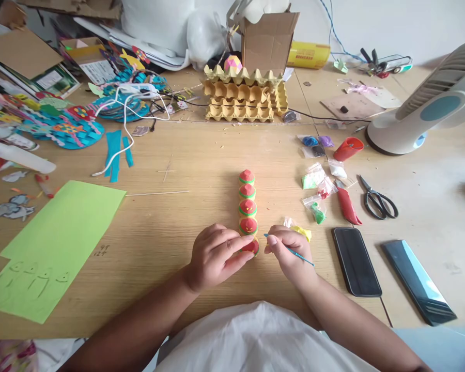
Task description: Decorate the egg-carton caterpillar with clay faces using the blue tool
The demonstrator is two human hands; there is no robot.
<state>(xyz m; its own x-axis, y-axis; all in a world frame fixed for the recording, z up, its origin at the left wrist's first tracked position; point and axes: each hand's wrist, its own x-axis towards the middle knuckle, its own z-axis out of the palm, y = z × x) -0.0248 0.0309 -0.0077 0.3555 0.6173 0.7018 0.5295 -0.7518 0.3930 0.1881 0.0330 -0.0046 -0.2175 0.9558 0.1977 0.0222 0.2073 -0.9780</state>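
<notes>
A strip of egg carton cups (248, 208), painted red on top with green and yellow bands below, lies lengthwise in front of me. Small yellow marks dot some of the red tops, and the second-nearest cup bears what looks like a little face. My left hand (217, 256) has its thumb and fingers closed about the nearest cup, partly hiding it. Just right of that cup, my right hand (291, 254) pinches a thin blue stick-like tool (303, 257), its tip pointing left towards the strip. Beyond my right hand lies a yellow lump of clay (303, 232) in plastic.
On the right are small bags of coloured clay (313, 175), a red cup (347, 149), a red-handled cutter (347, 205), scissors (377, 199), a phone (356, 261) and a fan (395, 129). Green paper (73, 227) lies left; stacked egg cartons (240, 95) stand behind.
</notes>
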